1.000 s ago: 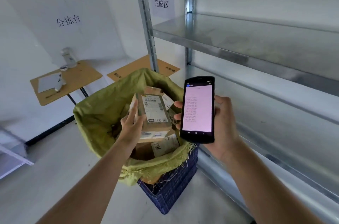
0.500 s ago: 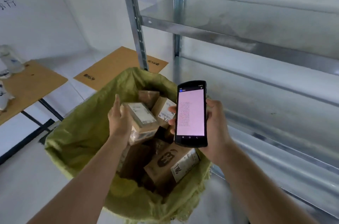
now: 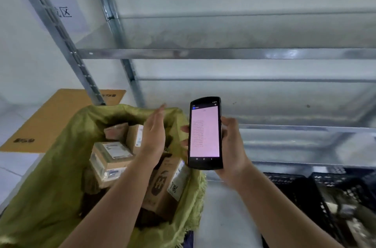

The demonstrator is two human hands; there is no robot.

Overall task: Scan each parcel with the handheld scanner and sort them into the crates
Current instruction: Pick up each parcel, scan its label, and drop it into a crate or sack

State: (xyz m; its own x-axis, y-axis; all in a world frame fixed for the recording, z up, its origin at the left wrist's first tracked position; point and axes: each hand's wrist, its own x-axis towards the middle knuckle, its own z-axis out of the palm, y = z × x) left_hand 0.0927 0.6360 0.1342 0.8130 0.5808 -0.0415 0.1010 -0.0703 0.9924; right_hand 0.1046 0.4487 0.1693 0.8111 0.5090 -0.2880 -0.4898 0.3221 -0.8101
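Fingers of the left hand point(image 3: 153, 136) are straight and together, holding nothing, edge-on above the open mouth of the green woven sack point(image 3: 50, 176); the fingertips reach the sack's far rim. The right hand point(image 3: 232, 146) wraps its fingers point(image 3: 184, 128) and thumb round the handheld scanner point(image 3: 204, 132), held upright with its pale lit screen facing the camera, just right of the sack's right rim and apart from the left hand by a narrow gap.

Inside the sack lie several cardboard parcels: a labelled box point(image 3: 110, 158) left of the left wrist, two smaller boxes point(image 3: 124, 133) behind it, and a printed carton point(image 3: 164, 184) against the sack's right wall, under the scanner. Right of the sack, past a strip of bare floor, black crates point(image 3: 335, 197) sit under the lowest shelf of a metal rack point(image 3: 203, 53). Behind the sack, to its left, a brown board point(image 3: 53, 117) lies flat.
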